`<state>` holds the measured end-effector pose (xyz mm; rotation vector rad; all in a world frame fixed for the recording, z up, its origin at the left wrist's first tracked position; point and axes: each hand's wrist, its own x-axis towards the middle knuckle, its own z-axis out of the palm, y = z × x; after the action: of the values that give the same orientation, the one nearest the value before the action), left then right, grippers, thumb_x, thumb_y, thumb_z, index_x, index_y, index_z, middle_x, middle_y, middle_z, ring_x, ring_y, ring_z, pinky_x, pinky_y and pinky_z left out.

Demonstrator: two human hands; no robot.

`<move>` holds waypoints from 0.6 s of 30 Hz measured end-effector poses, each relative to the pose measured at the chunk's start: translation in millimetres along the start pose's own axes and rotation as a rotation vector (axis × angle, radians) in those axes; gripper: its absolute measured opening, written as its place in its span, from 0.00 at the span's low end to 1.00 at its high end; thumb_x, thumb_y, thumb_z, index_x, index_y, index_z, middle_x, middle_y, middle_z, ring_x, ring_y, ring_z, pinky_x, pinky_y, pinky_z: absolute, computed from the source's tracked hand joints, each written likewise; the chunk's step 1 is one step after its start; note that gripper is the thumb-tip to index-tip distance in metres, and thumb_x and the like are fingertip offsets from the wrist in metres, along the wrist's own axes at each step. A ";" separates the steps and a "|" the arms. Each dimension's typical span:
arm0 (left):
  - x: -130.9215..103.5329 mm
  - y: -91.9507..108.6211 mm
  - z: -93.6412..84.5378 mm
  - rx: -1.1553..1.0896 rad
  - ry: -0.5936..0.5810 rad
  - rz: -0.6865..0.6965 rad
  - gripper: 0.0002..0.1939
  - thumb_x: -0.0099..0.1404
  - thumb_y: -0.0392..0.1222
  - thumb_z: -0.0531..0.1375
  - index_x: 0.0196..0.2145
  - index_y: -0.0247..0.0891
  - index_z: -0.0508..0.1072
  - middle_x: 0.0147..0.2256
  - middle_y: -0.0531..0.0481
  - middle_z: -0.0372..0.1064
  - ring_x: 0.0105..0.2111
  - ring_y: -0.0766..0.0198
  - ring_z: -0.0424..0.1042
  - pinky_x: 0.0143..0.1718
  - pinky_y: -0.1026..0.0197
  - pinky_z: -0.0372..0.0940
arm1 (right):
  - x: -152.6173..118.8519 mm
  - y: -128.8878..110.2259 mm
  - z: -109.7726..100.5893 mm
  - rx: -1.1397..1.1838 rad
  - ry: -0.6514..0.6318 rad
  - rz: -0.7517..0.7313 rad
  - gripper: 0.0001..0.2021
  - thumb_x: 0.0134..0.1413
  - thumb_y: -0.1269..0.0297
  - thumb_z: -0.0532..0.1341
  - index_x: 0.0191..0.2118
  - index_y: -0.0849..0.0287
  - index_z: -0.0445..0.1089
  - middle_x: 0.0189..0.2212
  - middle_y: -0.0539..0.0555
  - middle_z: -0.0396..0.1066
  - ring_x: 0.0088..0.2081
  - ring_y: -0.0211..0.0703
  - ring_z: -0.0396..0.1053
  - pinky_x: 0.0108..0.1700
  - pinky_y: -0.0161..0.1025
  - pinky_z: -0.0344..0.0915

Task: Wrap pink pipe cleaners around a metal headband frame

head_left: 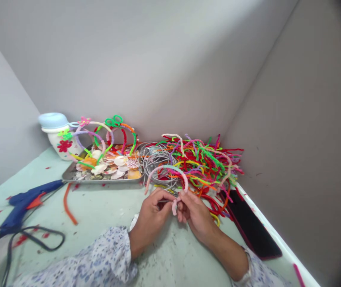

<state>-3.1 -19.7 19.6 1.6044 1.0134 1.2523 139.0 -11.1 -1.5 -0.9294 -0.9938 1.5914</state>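
Low over the table, between my two hands, is an arched headband (pixel 173 167) wrapped in pink and pale blue pipe cleaner. The thumb and forefinger of my left hand (pixel 154 211) are closed on a thin grey length that looks like the headband's bare wire. My right hand (pixel 194 212) pinches the headband's right end, where a short pink pipe cleaner tail (pixel 174 208) curls down between the hands. The left end of the arch drops behind my left hand. Just beyond my hands lie a coil of grey wire (pixel 152 159) and a heap of coloured pipe cleaners (pixel 209 159).
A metal tray (pixel 104 181) of shells holds several finished-looking headbands (pixel 124 137). Behind it stands a white jar with a blue lid (pixel 53 119). At left are a blue glue gun (pixel 30 199) with its cord and an orange pipe cleaner (pixel 68 204). A dark phone (pixel 252 225) lies by the right edge.
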 end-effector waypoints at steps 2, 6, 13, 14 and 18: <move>-0.5 -1.1 -0.3 0.015 0.004 0.007 0.06 0.62 0.34 0.56 0.29 0.37 0.73 0.29 0.52 0.67 0.32 0.65 0.68 0.36 0.64 0.61 | -0.2 0.3 -0.2 -0.004 -0.001 0.009 0.16 0.57 0.52 0.56 0.30 0.61 0.64 0.18 0.45 0.61 0.15 0.29 0.61 0.17 0.27 0.52; -1.2 1.6 -0.9 0.054 0.000 0.011 0.08 0.61 0.31 0.55 0.29 0.37 0.73 0.29 0.52 0.67 0.32 0.66 0.68 0.36 0.65 0.61 | -0.7 0.2 -0.2 -0.005 -0.001 0.019 0.16 0.56 0.52 0.56 0.29 0.61 0.63 0.17 0.44 0.60 0.15 0.30 0.61 0.17 0.28 0.52; -0.6 5.0 -2.4 0.084 0.014 0.052 0.09 0.59 0.29 0.55 0.28 0.37 0.74 0.28 0.52 0.67 0.31 0.66 0.68 0.35 0.65 0.61 | 0.7 1.9 -1.8 0.007 -0.017 0.008 0.16 0.56 0.51 0.57 0.30 0.60 0.63 0.18 0.44 0.60 0.15 0.30 0.61 0.16 0.27 0.53; -0.6 5.0 -2.1 0.084 0.020 0.052 0.09 0.59 0.29 0.55 0.28 0.37 0.74 0.28 0.52 0.67 0.31 0.66 0.67 0.35 0.65 0.61 | 0.7 1.8 -1.7 0.004 -0.015 0.008 0.16 0.56 0.51 0.56 0.30 0.60 0.63 0.18 0.44 0.60 0.15 0.30 0.61 0.16 0.27 0.53; -1.1 6.6 0.2 0.013 0.018 0.008 0.06 0.61 0.34 0.56 0.29 0.36 0.72 0.28 0.52 0.67 0.29 0.67 0.68 0.33 0.65 0.62 | 0.1 -0.2 0.2 -0.006 0.002 0.003 0.16 0.56 0.52 0.57 0.29 0.61 0.62 0.17 0.44 0.60 0.15 0.29 0.61 0.16 0.27 0.52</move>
<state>-2.4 -22.9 25.5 1.6115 1.0293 1.2695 138.8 -11.0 -1.2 -0.9374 -0.9969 1.5903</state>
